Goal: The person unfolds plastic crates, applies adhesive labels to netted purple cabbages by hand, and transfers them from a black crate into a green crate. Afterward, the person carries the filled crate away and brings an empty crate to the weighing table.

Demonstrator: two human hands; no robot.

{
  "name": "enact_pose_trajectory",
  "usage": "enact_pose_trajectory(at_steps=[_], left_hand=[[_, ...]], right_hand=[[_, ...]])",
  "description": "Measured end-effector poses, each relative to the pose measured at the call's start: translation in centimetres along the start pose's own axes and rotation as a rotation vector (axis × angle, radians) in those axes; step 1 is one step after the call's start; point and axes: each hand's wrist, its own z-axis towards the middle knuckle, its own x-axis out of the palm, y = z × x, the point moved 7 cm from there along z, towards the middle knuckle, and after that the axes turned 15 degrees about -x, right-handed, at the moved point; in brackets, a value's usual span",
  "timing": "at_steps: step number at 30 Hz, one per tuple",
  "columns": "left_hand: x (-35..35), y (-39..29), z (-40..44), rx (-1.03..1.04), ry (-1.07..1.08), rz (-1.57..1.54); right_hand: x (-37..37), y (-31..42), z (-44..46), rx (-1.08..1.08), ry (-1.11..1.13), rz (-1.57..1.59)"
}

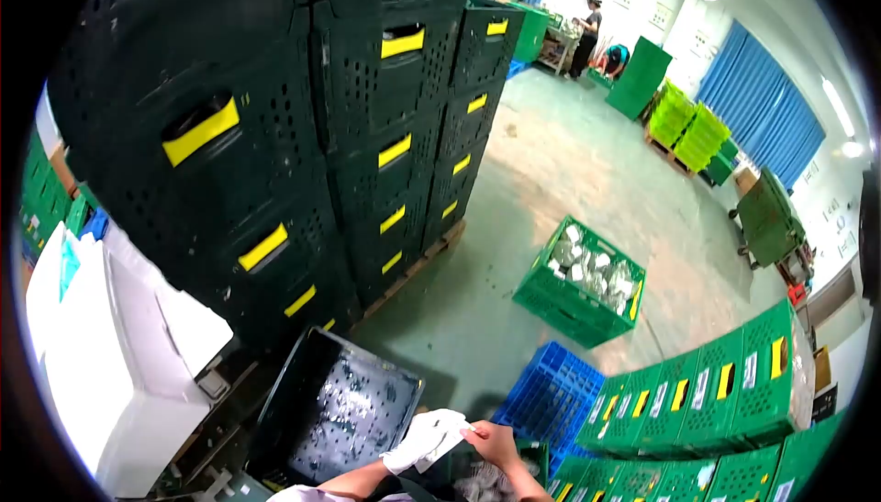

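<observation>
My left hand [424,438] is covered by a white glove, and folds of white fabric hide how its fingers lie. My bare right hand [496,444] meets it from the right, thumb and fingers pinched on the end of the white glove [459,424]. Both hands are low in the view, close to my body. Beneath them, partly hidden by my forearms, is a crate with clear-wrapped packs [486,484]. Left of my hands stands a black crate [353,410], wet inside with small dark bits.
Tall stacks of black crates [381,98] rise ahead left. A green crate of wrapped packs [587,273] sits on the floor. A blue pallet [553,392] and stacked green crates [707,387] stand right, a white box [119,355] left. Two people [587,39] work far back.
</observation>
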Motion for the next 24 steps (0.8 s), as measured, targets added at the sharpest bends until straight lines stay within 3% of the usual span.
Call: enact_pose_trajectory(at_steps=[1,3,5,7,9,11,13,17,21,24], left_hand=[[-0.9,-0.9,1.1,-0.060,-0.053,0.005],[-3.2,-2.7,4.0,0.014,-0.137,0.008],[-5.5,-4.7,4.9,-0.161,-0.272,0.133],[-6.9,-5.3,6.9,-0.216,-0.273,0.108],[-7.4,-6.6,8.3,-0.179,-0.133,-0.381],[-8.0,-10.4,8.3,-0.138,-0.132,-0.301],[-8.2,-11.6,8.7,-0.264,-0.096,-0.296],[-8.0,-15.6,11.4,-0.147,-0.136,-0.106],[-7.4,-19.1,13.7,-0.076,-0.218,-0.072],[-8.2,-20.9,15.7,-0.072,-0.305,-0.055]], right_hand=[[-0.5,0.2,2.0,-0.021,-0.035,0.001],[-1.0,0.9,6.6,-0.053,0.018,0.000],[-1.6,2.5,10.9,-0.157,0.062,-0.021],[-2.0,3.8,14.1,-0.246,0.109,-0.035],[-1.9,4.2,16.9,-0.253,0.173,-0.025],[-3.0,4.1,19.7,-0.245,0.146,-0.029],[-5.3,4.4,22.3,-0.266,0.075,-0.020],[-10.5,3.6,27.1,-0.206,-0.007,0.001],[-16.0,3.7,32.1,-0.339,-0.222,0.127],[-20.4,5.2,36.6,-0.337,-0.186,0.079]])
